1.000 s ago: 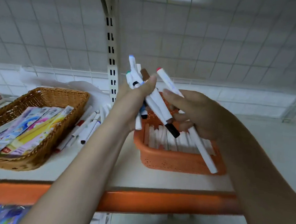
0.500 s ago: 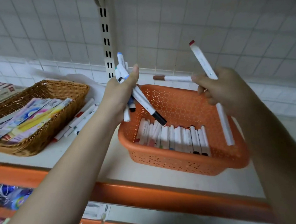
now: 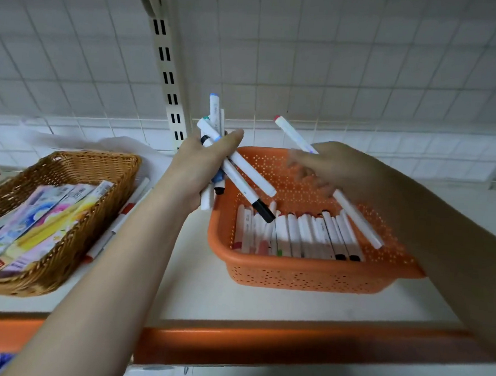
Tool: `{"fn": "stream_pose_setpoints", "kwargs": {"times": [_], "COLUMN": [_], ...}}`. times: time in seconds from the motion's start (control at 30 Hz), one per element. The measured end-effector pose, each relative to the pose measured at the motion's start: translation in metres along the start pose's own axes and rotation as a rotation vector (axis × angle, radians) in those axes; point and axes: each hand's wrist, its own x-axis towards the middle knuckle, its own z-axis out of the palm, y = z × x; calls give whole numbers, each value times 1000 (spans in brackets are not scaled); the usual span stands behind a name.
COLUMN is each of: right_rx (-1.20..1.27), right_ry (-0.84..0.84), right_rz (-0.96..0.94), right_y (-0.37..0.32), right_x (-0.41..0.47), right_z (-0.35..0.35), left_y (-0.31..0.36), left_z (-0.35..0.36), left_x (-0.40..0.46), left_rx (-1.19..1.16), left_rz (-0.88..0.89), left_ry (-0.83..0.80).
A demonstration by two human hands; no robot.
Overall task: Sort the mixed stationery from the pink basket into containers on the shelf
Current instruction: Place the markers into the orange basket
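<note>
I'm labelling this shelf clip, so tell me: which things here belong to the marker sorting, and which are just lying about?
In the job:
- left hand gripping a bundle of markers
- right hand holding the red-tipped marker
- orange basket with a row of markers

Lying about:
- wicker basket of colourful packets
- loose pens beside it

The light is soft and even, a little dim — it gives no hard shadows, only a faint shade under the orange basket. A weak glare lies on the orange shelf edge at 6 o'clock. The right hand is blurred by motion. The wall tiles curve toward 12 o'clock — wide-angle distortion.
</note>
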Motion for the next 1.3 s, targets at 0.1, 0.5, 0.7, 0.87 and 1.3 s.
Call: {"fn": "stream_pose_setpoints", "kwargs": {"times": [0.1,0.5,0.7,0.87,1.3], "right_rx": [229,-287,-416,-503,-671], "right_ry": [-117,211,16,-222,58], "right_rz": [-139,-243,-308,-322,-531], "right_y": [-22,13,20,27,6], "right_x": [-14,-19,-24,-24,-18], "right_z": [11,-40,-43,-34,-13], "left_y": [3,7,0,2,18], "left_z": [7,27,58,62,22], "left_x": [-2,18,16,8,-39], "left_rx": [8,682,1228,1198,231], "left_rz": [45,-51,-176,-128,-149], "left_ry": [-93,-184,-512,-430,-222]}}
